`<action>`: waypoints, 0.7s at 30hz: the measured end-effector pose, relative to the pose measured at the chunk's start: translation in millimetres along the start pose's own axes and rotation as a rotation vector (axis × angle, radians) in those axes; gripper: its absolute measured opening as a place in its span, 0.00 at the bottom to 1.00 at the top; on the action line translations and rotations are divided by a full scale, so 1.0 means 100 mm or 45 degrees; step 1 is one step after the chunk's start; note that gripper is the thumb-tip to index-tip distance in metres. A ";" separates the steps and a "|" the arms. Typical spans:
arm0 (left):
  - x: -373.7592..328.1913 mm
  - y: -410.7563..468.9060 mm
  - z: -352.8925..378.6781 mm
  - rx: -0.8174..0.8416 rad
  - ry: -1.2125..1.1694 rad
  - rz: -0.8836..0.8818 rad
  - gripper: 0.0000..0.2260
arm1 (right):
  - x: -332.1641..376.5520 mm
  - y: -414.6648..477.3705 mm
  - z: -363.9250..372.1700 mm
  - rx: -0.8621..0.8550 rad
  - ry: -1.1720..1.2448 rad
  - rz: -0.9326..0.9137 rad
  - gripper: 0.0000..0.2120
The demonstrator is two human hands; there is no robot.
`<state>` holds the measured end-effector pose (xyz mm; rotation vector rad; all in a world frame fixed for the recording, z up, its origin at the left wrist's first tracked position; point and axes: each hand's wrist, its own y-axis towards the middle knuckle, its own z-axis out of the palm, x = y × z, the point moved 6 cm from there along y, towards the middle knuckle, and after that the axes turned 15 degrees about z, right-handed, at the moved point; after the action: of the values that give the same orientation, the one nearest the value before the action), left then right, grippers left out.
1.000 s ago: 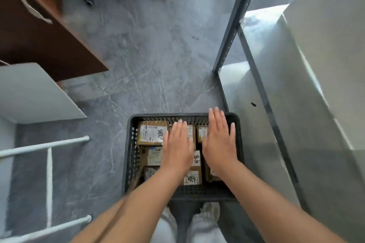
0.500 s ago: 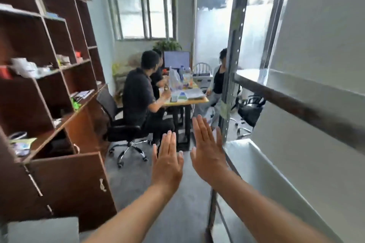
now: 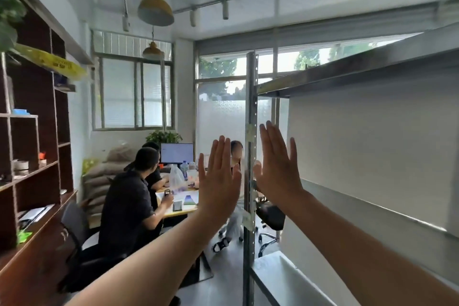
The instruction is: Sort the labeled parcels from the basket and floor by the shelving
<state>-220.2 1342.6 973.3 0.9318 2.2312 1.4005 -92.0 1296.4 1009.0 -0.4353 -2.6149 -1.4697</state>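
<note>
Right of the grey perforated upright [image 3: 250, 112], metal shelves [image 3: 347, 73] run off at three heights. Left of the upright, a yellow-edged table [image 3: 185, 211] carries a monitor [image 3: 176, 153], bottles [image 3: 184, 169] and a plastic bag [image 3: 175, 179].

Two raised hands: left hand [image 3: 218, 181] and right hand [image 3: 279, 176]. Three people [image 3: 129, 196] sit at one bench [image 3: 171, 212]. Two yellow pendant lamps [image 3: 155, 8] hang overhead. One monitor [image 3: 176, 153]. One metal shelving unit [image 3: 250, 131].
</note>
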 end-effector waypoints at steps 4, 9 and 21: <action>-0.03 -0.05 -0.14 0.034 -0.080 0.116 0.28 | 0.00 -0.10 -0.02 0.019 -0.108 0.154 0.37; 0.10 -0.25 -0.14 0.097 -0.156 0.174 0.27 | 0.11 -0.52 -0.09 -0.048 -0.208 0.207 0.33; -1.08 -0.44 -0.32 0.190 -0.635 0.435 0.28 | -0.56 -1.21 -1.33 -0.095 -0.592 0.583 0.33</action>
<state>-175.9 1234.4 943.1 1.5757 1.8709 0.9812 -80.9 1113.2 966.7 -1.4258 -2.5098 -1.4351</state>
